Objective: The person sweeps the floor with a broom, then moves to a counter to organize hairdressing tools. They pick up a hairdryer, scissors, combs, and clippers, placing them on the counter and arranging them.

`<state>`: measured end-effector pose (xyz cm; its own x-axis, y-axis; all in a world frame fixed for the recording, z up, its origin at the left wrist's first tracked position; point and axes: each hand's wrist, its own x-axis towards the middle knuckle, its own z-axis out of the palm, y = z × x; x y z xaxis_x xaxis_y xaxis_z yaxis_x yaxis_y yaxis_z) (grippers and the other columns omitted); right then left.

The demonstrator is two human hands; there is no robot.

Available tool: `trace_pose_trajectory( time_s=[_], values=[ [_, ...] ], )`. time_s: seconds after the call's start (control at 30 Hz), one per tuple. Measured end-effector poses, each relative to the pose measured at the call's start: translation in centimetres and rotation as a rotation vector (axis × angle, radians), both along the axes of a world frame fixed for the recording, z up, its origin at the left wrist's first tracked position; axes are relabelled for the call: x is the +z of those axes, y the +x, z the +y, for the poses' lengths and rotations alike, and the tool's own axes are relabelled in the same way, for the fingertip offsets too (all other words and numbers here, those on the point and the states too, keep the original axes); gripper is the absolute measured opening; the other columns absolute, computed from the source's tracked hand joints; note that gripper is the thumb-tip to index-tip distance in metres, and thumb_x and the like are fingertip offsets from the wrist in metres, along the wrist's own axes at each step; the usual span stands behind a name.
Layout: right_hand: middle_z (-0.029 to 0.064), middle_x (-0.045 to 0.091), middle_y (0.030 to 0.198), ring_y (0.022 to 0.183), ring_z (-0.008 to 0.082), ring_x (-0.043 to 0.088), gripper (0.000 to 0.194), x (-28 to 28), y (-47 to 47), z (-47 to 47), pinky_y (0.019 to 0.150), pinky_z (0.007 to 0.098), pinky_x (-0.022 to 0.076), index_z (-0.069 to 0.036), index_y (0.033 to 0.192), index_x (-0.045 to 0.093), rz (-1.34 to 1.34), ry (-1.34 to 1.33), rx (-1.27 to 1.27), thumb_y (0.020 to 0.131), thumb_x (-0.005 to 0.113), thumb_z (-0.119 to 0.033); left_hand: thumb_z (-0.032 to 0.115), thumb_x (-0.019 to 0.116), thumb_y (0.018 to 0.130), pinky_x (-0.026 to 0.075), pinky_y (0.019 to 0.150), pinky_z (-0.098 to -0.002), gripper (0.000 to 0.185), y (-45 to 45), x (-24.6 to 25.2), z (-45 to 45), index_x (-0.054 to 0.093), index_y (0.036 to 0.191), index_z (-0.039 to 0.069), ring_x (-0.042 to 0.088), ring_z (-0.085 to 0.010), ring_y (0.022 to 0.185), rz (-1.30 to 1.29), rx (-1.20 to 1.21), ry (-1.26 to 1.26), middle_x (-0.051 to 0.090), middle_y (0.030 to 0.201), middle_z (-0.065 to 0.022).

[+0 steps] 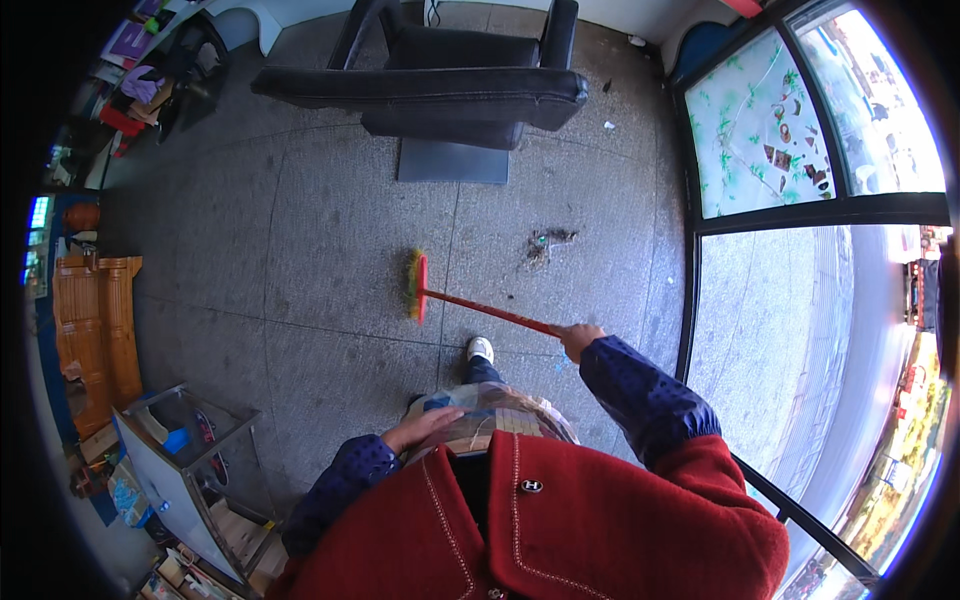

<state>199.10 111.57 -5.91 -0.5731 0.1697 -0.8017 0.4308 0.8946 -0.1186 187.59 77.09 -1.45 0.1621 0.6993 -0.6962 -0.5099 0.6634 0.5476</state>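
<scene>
My right hand [581,341] is closed around the red handle [491,308] of a broom. The broom's head [420,287], red with yellow-green bristles, lies left of the hand, at or just above the grey floor; which of these I cannot tell. A small heap of swept debris [544,246], with a green bit in it, lies on the floor beyond the handle. My left hand [429,429] rests against a light plaid garment or apron [491,420] at my waist and holds no tool. One white shoe [480,349] shows below the broom handle.
A black padded armchair [450,94] stands ahead with a dark flat plate [453,161] at its base. Black-framed glass doors [694,300] line the right side. At the left are a metal-framed glass case [187,465], wooden furniture [97,330] and cluttered shelves [124,82]. A white scrap [609,125] lies near the chair.
</scene>
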Motion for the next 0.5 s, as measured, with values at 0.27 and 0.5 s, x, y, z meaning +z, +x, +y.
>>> trace_pose_trajectory(
  time_s=[0.27, 0.5],
  values=[
    [0.0104, 0.064, 0.083, 0.077, 0.0263, 0.064, 0.034, 5.4, 6.1, 16.8, 0.064, 0.0387, 0.0513, -0.024, 0.116, 0.054, -0.145, 0.441, 0.208, 0.087, 0.038, -0.016, 0.037, 0.038, 0.094, 0.028, 0.099, -0.026, 0.046, -0.1, -2.1, 0.1, 0.044, 0.126, 0.005, 0.04, -0.0151, 0.116, 0.005, 0.032, 0.094, 0.048, 0.122, -0.0067],
    [0.0073, 0.064, 0.077, 0.073, 0.0245, 0.065, 0.027, 8.6, 1.9, 18.1, 0.059, 0.0387, 0.0515, -0.014, 0.105, 0.056, -0.071, 0.638, 0.05, 0.092, 0.034, -0.022, 0.027, 0.046, 0.092, 0.035, 0.095, -0.0274, 0.041, -3.8, -1.7, 2.9, 0.043, 0.126, 0.003, 0.047, -0.0153, 0.111, 0.244, -0.017, 0.145, 0.05, 0.119, -0.0097]
  ],
)
